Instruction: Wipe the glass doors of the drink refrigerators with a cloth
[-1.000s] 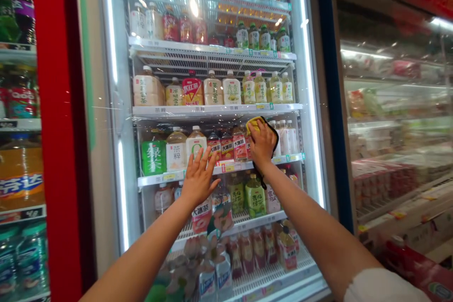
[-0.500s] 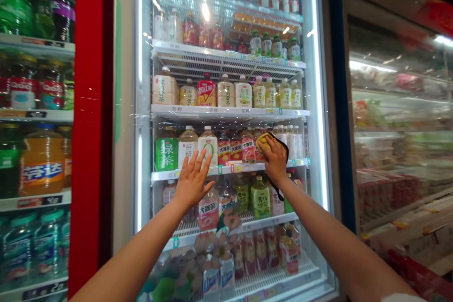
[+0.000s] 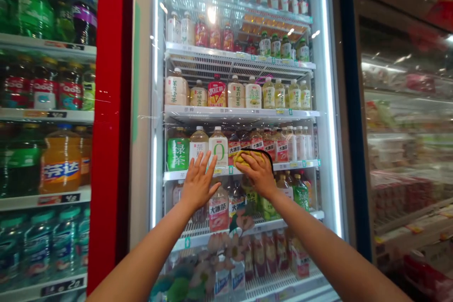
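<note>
In the head view, a tall drinks fridge stands in front of me behind a glass door that shows reflections. My left hand is spread with its palm toward the glass, in front of the white bottle marked 0 and its neighbour; whether it presses on the pane I cannot tell. A yellow cloth with a dark edge is under the fingers of my right hand, held flat toward the glass. Behind that hand, shelves of tea bottles are partly covered.
To the left, past a red frame, another cooler holds soda bottles, among them a large orange one. A blurred open chiller with packaged goods runs along the right. Flower decals overlap the fridge's lower part.
My right hand has moved left with the cloth, closer to my left hand, and slightly down. My left hand stays before the same bottles. The whole view has shifted slightly.
</note>
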### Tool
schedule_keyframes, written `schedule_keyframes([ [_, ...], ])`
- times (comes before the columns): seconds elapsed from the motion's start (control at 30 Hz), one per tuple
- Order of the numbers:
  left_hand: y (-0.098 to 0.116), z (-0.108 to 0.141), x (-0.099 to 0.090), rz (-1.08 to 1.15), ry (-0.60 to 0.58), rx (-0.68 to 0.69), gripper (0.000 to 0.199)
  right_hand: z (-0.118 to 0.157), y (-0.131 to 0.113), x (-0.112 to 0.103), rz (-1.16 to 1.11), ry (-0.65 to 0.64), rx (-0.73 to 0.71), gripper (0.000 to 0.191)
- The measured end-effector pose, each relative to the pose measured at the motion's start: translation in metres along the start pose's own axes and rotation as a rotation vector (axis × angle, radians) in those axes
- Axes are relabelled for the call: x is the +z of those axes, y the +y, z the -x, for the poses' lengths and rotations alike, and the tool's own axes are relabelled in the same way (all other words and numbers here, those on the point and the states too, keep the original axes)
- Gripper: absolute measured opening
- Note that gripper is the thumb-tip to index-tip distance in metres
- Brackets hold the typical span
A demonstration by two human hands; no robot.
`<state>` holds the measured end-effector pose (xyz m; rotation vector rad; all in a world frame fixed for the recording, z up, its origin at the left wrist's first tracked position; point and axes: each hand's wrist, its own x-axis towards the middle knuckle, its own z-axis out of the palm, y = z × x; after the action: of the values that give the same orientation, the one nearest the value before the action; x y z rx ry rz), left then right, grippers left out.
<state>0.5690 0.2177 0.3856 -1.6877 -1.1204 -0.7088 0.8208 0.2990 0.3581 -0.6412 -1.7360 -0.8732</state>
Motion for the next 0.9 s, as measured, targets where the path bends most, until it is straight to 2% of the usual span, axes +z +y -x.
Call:
schedule_keyframes([
  [0.03,-0.004,0.002,-0.002,-0.002,-0.008,0.002,0.093,0.002,0.007,-0.004,-0.015,0.01,-0.002,0.045],
  [0.1,-0.013,0.005,-0.006,-0.007,-0.02,-0.006,0.093,-0.011,0.018,-0.011,-0.041,0.068,0.082,0.043],
  [0.2,-0.029,0.008,-0.014,-0.026,0.002,-0.071,0.092,-0.06,0.02,-0.009,-0.047,0.194,0.312,0.048],
  [0.27,-0.037,0.011,-0.017,-0.041,0.024,-0.108,0.09,-0.095,0.006,0.0,-0.047,0.23,0.4,0.052],
  [0.37,-0.042,0.014,-0.018,-0.041,0.027,-0.114,0.088,-0.121,-0.027,0.015,-0.052,0.194,0.378,0.055],
  [0.43,-0.041,0.016,-0.018,-0.032,0.024,-0.115,0.085,-0.114,-0.05,0.021,-0.051,0.124,0.283,0.055],
  [0.53,-0.038,0.019,-0.018,-0.025,0.016,-0.12,0.083,-0.077,-0.066,0.019,-0.058,0.013,0.089,0.052],
  [0.67,-0.045,0.026,-0.024,-0.029,-0.023,-0.1,0.084,-0.031,-0.048,0.002,-0.09,-0.07,-0.104,0.048],
  [0.73,-0.054,0.032,-0.029,-0.045,-0.035,-0.092,0.085,-0.031,-0.032,-0.005,-0.079,-0.045,-0.053,0.046],
  [0.8,-0.064,0.039,-0.034,-0.063,-0.036,-0.099,0.086,-0.05,-0.025,-0.004,-0.064,0.027,0.101,0.048],
  [0.9,-0.079,0.049,-0.041,-0.085,-0.024,-0.126,0.089,-0.098,-0.042,0.01,-0.084,0.117,0.302,0.053],
])
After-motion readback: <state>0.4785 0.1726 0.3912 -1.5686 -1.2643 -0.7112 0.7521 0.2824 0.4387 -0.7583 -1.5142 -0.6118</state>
